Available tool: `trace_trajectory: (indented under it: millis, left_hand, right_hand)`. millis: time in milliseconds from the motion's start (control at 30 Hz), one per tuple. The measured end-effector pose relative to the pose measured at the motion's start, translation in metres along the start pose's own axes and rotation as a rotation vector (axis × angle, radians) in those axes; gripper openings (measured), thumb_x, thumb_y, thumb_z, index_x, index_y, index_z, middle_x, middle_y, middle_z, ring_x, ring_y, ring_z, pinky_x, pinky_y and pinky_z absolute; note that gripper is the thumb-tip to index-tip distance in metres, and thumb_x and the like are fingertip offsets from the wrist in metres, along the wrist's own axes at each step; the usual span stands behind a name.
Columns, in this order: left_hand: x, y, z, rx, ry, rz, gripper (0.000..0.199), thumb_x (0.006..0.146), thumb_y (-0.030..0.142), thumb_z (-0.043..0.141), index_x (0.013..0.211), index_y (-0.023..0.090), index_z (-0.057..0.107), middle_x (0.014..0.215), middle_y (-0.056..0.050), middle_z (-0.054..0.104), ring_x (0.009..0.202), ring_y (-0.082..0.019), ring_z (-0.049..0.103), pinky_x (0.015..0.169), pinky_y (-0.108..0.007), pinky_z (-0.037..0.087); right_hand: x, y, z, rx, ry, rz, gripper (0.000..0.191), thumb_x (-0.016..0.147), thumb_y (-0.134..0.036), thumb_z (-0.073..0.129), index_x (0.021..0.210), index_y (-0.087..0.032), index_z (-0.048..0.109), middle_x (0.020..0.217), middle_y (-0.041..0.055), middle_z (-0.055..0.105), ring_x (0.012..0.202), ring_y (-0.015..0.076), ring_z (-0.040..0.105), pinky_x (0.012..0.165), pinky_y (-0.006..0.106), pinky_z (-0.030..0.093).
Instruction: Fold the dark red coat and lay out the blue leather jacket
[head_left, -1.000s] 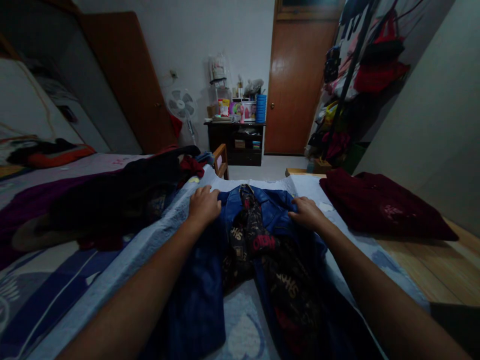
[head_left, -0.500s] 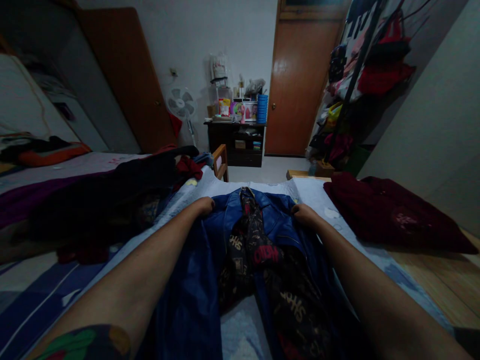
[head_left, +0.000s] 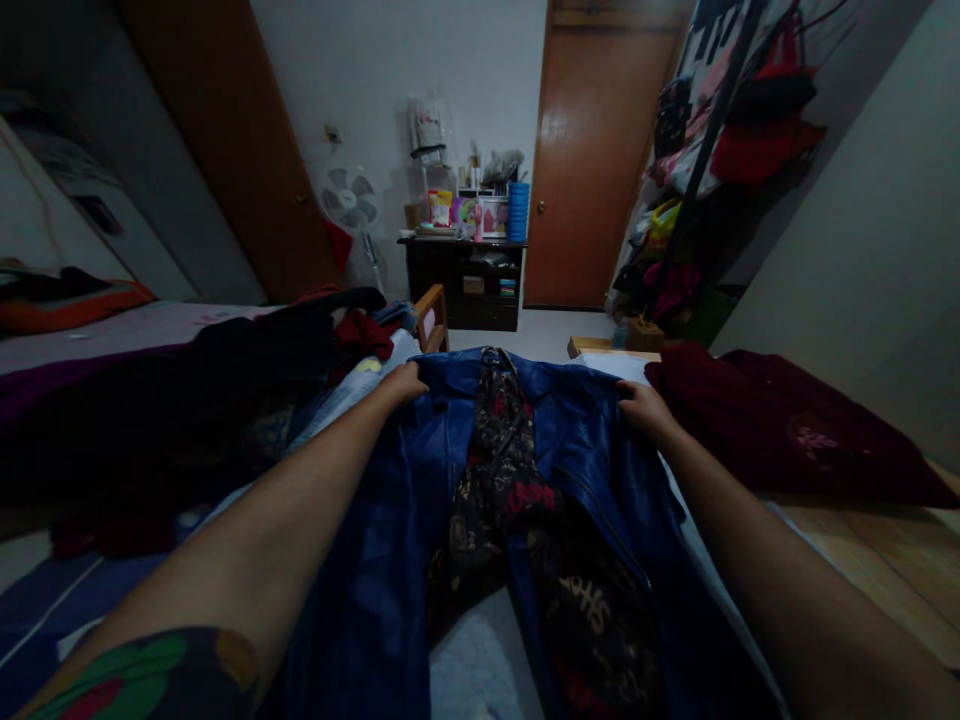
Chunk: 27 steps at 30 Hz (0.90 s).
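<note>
A blue leather-like jacket (head_left: pixel 592 440) is spread in front of me, its collar end away from me and its front open. Its dark lining (head_left: pixel 517 490) has printed lettering and shows down the middle. My left hand (head_left: pixel 405 384) is closed on the jacket's left shoulder, and my right hand (head_left: pixel 643 408) grips the shoulder on the right. Between them the upper edge runs fairly straight. Below the jacket lies a light patterned bedsheet (head_left: pixel 484 660), visible through the gap at the bottom.
A pile of dark clothes (head_left: pixel 247 390) lies on the left. To the right is a folded maroon garment (head_left: pixel 795 430). Beyond the bed stand a wooden chair (head_left: pixel 433 315), a fan (head_left: pixel 351 200), a dark cabinet (head_left: pixel 461 285) and a door (head_left: pixel 581 170). Bags (head_left: pixel 765 130) hang at right.
Both hands have moved farther apart, the right one outward and slightly up. The jacket's shoulders are stretched wider and its top edge is higher in view. The camera view has shifted slightly.
</note>
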<state>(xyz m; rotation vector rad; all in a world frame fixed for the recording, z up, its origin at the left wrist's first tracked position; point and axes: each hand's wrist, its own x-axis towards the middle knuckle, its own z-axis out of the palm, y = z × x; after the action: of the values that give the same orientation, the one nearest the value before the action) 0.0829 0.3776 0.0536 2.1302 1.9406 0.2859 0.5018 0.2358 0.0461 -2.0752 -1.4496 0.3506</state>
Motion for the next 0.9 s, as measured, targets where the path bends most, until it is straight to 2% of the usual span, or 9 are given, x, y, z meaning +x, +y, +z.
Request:
trace_trajectory:
  millis: [167,267,367,467,600,667,767,833,900]
  left_hand:
    - [0.003,0.016,0.006,0.034,0.027,-0.042,0.064,0.064,0.026,0.072,0.125,0.017,0.054,0.131,-0.019,0.056,0.124,-0.04,0.048,0.098,-0.046,0.041]
    - [-0.005,0.015,0.015,0.047,0.005,-0.092,0.078,0.062,0.035,0.077,0.133,0.022,0.047,0.14,-0.02,0.046,0.127,-0.047,0.041,0.1,-0.059,0.034]
    - [-0.013,0.005,0.023,0.048,-0.053,-0.168,0.09,0.061,0.048,0.078,0.139,0.024,0.041,0.153,-0.022,0.024,0.132,-0.054,0.028,0.099,-0.066,0.029]
    - [-0.019,-0.008,0.024,0.006,-0.216,-0.198,0.105,0.055,0.06,0.078,0.144,0.021,0.037,0.155,-0.022,0.019,0.136,-0.052,0.023,0.102,-0.06,0.033]
    - [-0.026,-0.017,0.026,-0.068,-0.345,-0.123,0.106,0.055,0.073,0.068,0.142,0.02,0.041,0.147,-0.018,0.04,0.133,-0.041,0.039,0.101,-0.046,0.042]
    - [-0.03,-0.014,0.032,-0.081,-0.356,-0.112,0.109,0.054,0.077,0.065,0.144,0.02,0.039,0.148,-0.017,0.038,0.133,-0.041,0.038,0.1,-0.045,0.043]
    - [-0.036,-0.001,0.049,-0.037,-0.333,-0.127,0.122,0.045,0.077,0.07,0.147,0.021,0.033,0.155,-0.02,0.023,0.137,-0.044,0.03,0.102,-0.047,0.04]
    - [-0.039,0.009,0.061,0.024,-0.302,-0.132,0.129,0.039,0.073,0.076,0.148,0.022,0.028,0.157,-0.021,0.013,0.135,-0.045,0.032,0.103,-0.047,0.039]
    - [-0.041,0.014,0.069,0.056,-0.252,-0.111,0.132,0.035,0.064,0.082,0.148,0.024,0.027,0.156,-0.023,0.015,0.131,-0.047,0.038,0.101,-0.049,0.04]
  right_hand:
    - [0.004,0.002,-0.001,0.026,-0.028,0.035,0.057,0.067,-0.007,0.052,0.123,-0.01,0.062,0.112,0.0121,0.069,0.09,0.0232,0.067,0.077,0.028,0.051]
    - [0.004,0.0,0.002,0.035,-0.077,0.035,0.054,0.066,-0.006,0.054,0.118,-0.012,0.065,0.112,0.011,0.069,0.097,0.0239,0.065,0.082,0.028,0.049]
    - [0.002,-0.001,0.007,0.05,-0.155,0.049,0.057,0.064,-0.007,0.059,0.12,-0.014,0.063,0.105,0.0088,0.071,0.095,0.0241,0.066,0.082,0.03,0.049]
    - [-0.002,-0.004,0.01,0.068,-0.237,0.061,0.063,0.066,-0.015,0.066,0.128,-0.013,0.057,0.107,0.01,0.07,0.092,0.025,0.066,0.082,0.032,0.05]
    - [-0.006,-0.012,0.016,0.096,-0.336,0.007,0.075,0.069,-0.03,0.073,0.137,-0.011,0.048,0.135,0.0156,0.054,0.119,0.0279,0.055,0.099,0.034,0.042]
    - [-0.007,-0.019,0.025,0.08,-0.393,0.001,0.083,0.07,-0.035,0.074,0.141,-0.01,0.041,0.143,0.0175,0.046,0.127,0.0289,0.048,0.105,0.035,0.038]
    - [-0.008,-0.031,0.046,-0.013,-0.46,0.029,0.097,0.069,-0.041,0.075,0.148,-0.009,0.028,0.147,0.0188,0.04,0.132,0.0299,0.043,0.107,0.035,0.035]
    - [-0.01,-0.038,0.062,-0.13,-0.472,0.041,0.107,0.068,-0.048,0.075,0.151,-0.011,0.019,0.146,0.0196,0.04,0.132,0.0317,0.042,0.107,0.037,0.035]
    - [-0.012,-0.04,0.075,-0.278,-0.441,0.054,0.116,0.064,-0.055,0.076,0.152,-0.012,0.013,0.143,0.022,0.043,0.13,0.0359,0.044,0.105,0.042,0.037]
